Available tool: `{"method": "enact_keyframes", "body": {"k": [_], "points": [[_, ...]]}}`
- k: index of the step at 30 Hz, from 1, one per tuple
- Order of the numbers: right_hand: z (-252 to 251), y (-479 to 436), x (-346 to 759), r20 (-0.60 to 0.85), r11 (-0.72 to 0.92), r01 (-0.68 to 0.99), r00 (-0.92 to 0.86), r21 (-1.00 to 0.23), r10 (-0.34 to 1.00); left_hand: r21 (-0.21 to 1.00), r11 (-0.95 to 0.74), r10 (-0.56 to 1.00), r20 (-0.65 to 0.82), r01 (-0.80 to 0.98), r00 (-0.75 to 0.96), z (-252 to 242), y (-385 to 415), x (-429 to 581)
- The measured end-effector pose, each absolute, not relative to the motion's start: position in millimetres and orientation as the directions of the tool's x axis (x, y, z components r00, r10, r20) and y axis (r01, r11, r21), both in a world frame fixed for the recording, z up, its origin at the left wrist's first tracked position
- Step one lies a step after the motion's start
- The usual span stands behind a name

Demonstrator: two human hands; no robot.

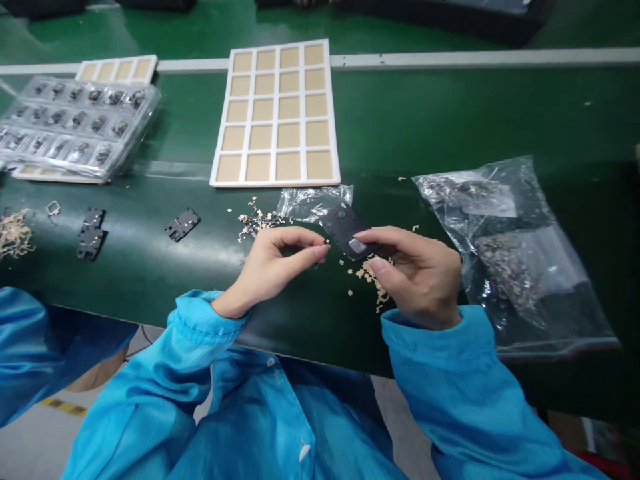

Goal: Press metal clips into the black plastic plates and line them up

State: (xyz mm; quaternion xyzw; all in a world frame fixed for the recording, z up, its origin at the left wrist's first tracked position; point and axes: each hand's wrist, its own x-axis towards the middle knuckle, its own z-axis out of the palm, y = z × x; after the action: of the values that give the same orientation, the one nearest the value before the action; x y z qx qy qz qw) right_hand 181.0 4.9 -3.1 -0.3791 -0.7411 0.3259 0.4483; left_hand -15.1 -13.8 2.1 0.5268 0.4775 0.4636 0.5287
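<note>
My right hand (420, 270) grips a flat black plastic part (345, 230) between thumb and fingers, tilted above the table. Close to its left edge, my left hand (280, 263) pinches a tiny piece (327, 243), too small to name. Beneath my right hand lies a scatter of small beige pieces (374, 280). Behind my left hand is a pile of small dark and beige parts (257, 222). A clear plastic bag (313, 202) lies just beyond the black part.
A white-framed grid tray (274, 113) lies ahead. Stacked clear blister trays (75, 120) hold small parts at left. Black plastic parts (91, 233) and a smaller one (183, 224) rest nearer. Right, a large clear bag (540, 313) holds small parts. A neighbour's blue sleeve (25, 353) shows at left.
</note>
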Motion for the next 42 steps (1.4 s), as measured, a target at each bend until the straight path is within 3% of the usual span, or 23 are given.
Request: {"method": "enact_keyframes", "body": {"k": [8, 17, 28, 42], "points": [[-13.0, -1.2, 174.9, 0.243, 0.271, 0.325, -0.125, -0.906, 0.962, 0.992, 0.128, 0.972, -0.121, -0.021, 0.203, 0.3, -14.2, -12.4], [-17.5, -11.1, 166.7, 0.340, 0.331, 0.352, -0.040, -0.875, 0.940, 0.977, 0.212, 0.968, -0.204, -0.039, 0.147, 0.6, -13.8, -8.7], [-16.3, -12.6, 166.7, 0.393, 0.401, 0.376, -0.101, -0.835, 0.914, 0.965, 0.261, 0.954, -0.252, -0.035, 0.161, -0.6, -12.2, -6.8], [-14.2, -7.9, 165.7, 0.633, 0.603, 0.512, -0.140, -0.612, 0.761, 0.960, 0.279, 0.946, -0.272, -0.015, 0.174, 0.5, -13.6, -7.0]]}}
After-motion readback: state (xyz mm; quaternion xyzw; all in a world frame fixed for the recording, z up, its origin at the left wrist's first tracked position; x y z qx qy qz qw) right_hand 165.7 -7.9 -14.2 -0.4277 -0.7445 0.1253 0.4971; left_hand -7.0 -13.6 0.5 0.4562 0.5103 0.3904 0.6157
